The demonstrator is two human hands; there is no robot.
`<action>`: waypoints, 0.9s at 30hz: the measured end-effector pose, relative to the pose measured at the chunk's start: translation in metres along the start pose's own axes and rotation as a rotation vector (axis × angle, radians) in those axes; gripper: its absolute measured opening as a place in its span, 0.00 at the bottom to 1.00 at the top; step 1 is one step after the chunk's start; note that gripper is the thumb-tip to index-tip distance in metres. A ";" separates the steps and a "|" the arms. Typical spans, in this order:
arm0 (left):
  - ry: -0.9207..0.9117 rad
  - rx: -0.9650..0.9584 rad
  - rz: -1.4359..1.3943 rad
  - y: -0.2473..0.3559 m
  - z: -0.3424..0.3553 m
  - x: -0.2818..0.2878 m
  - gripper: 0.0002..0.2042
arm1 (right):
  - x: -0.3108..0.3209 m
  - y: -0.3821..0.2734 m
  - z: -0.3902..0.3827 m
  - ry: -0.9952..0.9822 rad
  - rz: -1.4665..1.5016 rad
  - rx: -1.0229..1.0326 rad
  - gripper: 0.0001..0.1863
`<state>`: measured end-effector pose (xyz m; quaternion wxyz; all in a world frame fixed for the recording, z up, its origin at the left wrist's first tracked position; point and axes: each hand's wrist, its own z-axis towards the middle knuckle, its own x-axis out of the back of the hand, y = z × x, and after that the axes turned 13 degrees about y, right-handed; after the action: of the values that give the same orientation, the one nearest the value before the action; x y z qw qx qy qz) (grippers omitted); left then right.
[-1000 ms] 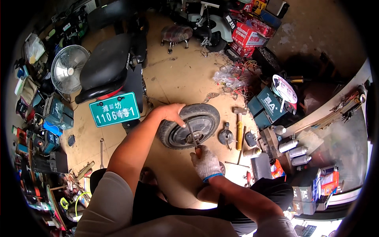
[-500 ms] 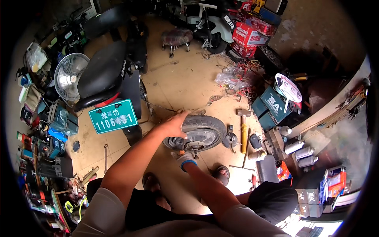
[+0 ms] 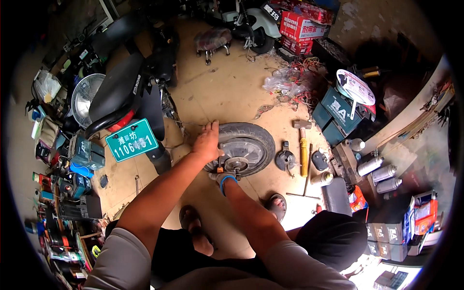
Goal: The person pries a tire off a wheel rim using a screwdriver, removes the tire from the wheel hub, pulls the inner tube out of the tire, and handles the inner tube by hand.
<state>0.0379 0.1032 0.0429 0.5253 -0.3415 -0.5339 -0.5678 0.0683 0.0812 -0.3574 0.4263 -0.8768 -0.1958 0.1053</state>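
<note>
My bare left hand (image 3: 208, 141) grips the upper left of a black tyre (image 3: 258, 142) that lies on the floor around a grey hub (image 3: 241, 155). Low at the wheel's near left edge is my right hand (image 3: 217, 177), in a pale glove with a blue cuff, its fingers curled and partly hidden. Just above that glove an orange handle (image 3: 220, 169) shows against the rim; whether the glove grips it is unclear. A hammer (image 3: 303, 154) with a yellow handle and a dark round part (image 3: 285, 159) lie right of the wheel.
A black scooter (image 3: 116, 92) with a fan (image 3: 84, 101) stands left, a stool (image 3: 212, 41) behind. Tangled wires (image 3: 302, 79), teal batteries (image 3: 328, 116), spray cans (image 3: 384, 174) and a T-handled wrench (image 3: 303, 193) are right. My sandalled feet (image 3: 276, 207) are near the wheel.
My right hand has moved left and up to the tyre's near edge. My left hand has shifted along the tyre, and the metal tool seen across the hub earlier is largely hidden.
</note>
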 end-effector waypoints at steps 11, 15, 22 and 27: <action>0.061 0.080 0.119 -0.026 -0.018 0.005 0.53 | -0.011 -0.115 -0.135 -0.019 0.240 -0.383 0.29; 0.076 0.010 0.127 -0.006 -0.004 -0.006 0.53 | 0.027 -0.152 -0.166 0.085 -0.555 0.069 0.41; 0.036 -0.069 0.165 0.008 0.015 -0.029 0.48 | 0.094 -0.215 -0.238 -0.203 -1.137 0.383 0.38; 0.110 -0.173 0.062 -0.048 0.010 -0.021 0.58 | 0.232 -0.387 -0.323 -0.475 -1.072 -0.041 0.46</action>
<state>-0.0055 0.1115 0.0131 0.5399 -0.3703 -0.4425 -0.6129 0.2924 0.1703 0.1418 0.3475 -0.6156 -0.7043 0.0650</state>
